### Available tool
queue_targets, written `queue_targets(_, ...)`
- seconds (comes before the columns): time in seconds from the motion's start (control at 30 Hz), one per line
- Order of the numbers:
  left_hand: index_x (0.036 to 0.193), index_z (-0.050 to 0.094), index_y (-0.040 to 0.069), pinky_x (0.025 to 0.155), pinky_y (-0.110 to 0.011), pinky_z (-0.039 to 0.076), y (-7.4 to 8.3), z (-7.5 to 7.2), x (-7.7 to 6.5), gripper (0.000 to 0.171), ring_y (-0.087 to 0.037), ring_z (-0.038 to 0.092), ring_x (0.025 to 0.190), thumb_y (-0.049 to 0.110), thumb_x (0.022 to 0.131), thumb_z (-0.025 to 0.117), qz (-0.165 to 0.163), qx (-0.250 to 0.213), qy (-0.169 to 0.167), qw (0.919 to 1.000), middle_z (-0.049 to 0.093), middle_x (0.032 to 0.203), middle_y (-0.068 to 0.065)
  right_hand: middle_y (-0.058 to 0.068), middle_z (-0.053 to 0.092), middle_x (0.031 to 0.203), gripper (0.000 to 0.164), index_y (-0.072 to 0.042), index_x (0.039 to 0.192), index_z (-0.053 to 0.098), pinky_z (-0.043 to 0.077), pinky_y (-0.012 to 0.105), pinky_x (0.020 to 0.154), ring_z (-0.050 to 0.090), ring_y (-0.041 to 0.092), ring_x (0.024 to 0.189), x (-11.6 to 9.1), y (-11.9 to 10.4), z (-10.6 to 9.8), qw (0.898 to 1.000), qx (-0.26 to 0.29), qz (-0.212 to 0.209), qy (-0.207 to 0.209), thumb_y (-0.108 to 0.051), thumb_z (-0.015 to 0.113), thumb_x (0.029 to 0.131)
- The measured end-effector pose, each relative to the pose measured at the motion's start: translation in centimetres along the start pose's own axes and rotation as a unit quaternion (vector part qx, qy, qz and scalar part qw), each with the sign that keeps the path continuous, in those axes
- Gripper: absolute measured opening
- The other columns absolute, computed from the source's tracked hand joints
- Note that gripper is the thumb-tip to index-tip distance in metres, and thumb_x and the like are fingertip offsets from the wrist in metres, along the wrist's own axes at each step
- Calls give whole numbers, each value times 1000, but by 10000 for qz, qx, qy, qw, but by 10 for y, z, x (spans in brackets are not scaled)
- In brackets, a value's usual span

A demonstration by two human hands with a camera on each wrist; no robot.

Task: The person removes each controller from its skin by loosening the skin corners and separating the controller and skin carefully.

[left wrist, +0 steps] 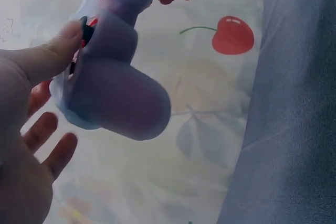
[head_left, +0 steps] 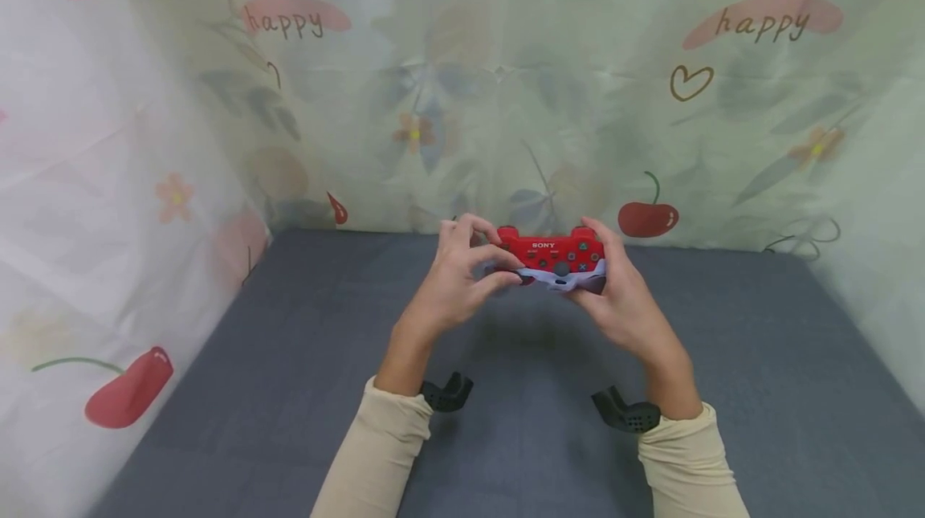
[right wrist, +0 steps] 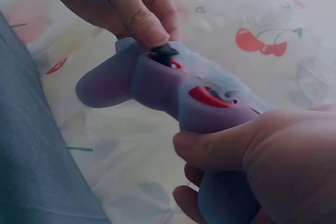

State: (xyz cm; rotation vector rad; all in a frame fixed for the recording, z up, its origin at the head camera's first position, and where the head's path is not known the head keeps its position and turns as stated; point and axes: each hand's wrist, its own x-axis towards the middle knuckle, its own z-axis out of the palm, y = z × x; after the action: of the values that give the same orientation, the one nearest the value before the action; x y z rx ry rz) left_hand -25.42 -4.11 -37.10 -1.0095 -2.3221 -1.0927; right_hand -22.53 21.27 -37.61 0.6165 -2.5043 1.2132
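Note:
A red game controller (head_left: 543, 245) marked SONY is held up above the table. A translucent bluish-purple silicone cover (right wrist: 105, 81) wraps its handles and lower part, while the red upper face shows bare in the head view. My right hand (head_left: 625, 303) grips the covered right handle, thumb toward me. At the left side, my left hand (head_left: 454, 275) pinches the cover's edge between thumb and fingers. Its thumb touches the black thumbstick (right wrist: 165, 51) in the right wrist view. Two lower fingers of that hand stay apart from the cover in the left wrist view.
A dark grey cloth (head_left: 303, 389) covers the table beneath both hands. Pale patterned curtains (head_left: 499, 108) with cherries and hearts hang behind and along the sides. Black wrist mounts (head_left: 448, 392) sit by the beige sleeves.

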Motion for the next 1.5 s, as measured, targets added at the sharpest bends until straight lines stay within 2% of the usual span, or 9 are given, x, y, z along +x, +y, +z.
queue_targets(0.07,97,79,17,95,-41,35,-2,0,0,13,-21,38,110,20,85,82,-30,-108,-164,9998,49,108,-1,16,45,147,96,-13,158,23,50,10,89,50,32,129,0,0,0,9999,-79,36,-86,6,79,82)
queue_targets(0.17,96,79,16,90,-37,35,-3,0,-2,9,-19,36,106,19,87,80,-202,-275,-418,9985,48,101,0,17,45,145,95,-11,157,24,60,33,91,50,32,128,1,0,-1,9996,-119,67,-242,8,78,82)
queue_targets(0.27,96,79,15,85,-35,36,-5,1,-2,7,-18,35,101,20,91,76,-407,-230,-597,9971,48,98,1,17,46,145,92,-10,157,26,59,52,91,50,32,126,1,1,0,9990,-148,58,-412,9,77,83)
queue_targets(0.57,94,75,16,80,-34,33,-7,7,0,14,-18,33,94,26,99,66,-986,15,-779,9921,48,96,2,14,49,139,84,-12,155,29,56,51,95,52,27,121,3,0,4,9956,-313,111,-880,9,73,86)
queue_targets(0.67,97,73,13,81,-32,34,-5,6,0,14,-18,34,94,24,100,64,-1002,-252,-735,9919,47,97,1,14,50,138,86,-14,155,26,56,50,95,53,27,119,2,0,4,9950,-246,270,-931,8,72,86)
queue_targets(0.9,99,68,12,76,-29,47,5,-2,-1,8,-16,48,90,17,101,62,-703,-1108,-732,9887,55,99,-1,17,49,137,91,-18,157,18,57,51,94,56,31,118,0,-3,4,9926,-145,648,-1016,3,74,89)
queue_targets(1.1,104,68,18,68,-30,45,5,2,-2,9,-18,49,83,23,103,61,-1320,-1093,-792,9820,59,91,1,20,49,137,89,-14,157,15,55,50,95,57,33,115,0,0,7,9912,-60,771,-1074,5,70,90)
queue_targets(1.3,106,68,15,69,-31,48,5,8,-1,13,-19,53,85,24,104,59,-1676,-1214,-557,9768,61,95,-3,20,49,137,89,-16,156,15,56,52,95,57,34,115,1,3,8,9902,-39,836,-1115,5,70,90)
queue_targets(1.5,105,69,13,68,-32,48,9,6,1,13,-23,59,82,24,103,61,-2094,-1834,-608,9585,70,94,-4,19,50,138,90,-19,157,16,55,53,96,57,34,117,1,1,4,9893,-44,948,-1111,4,71,90)
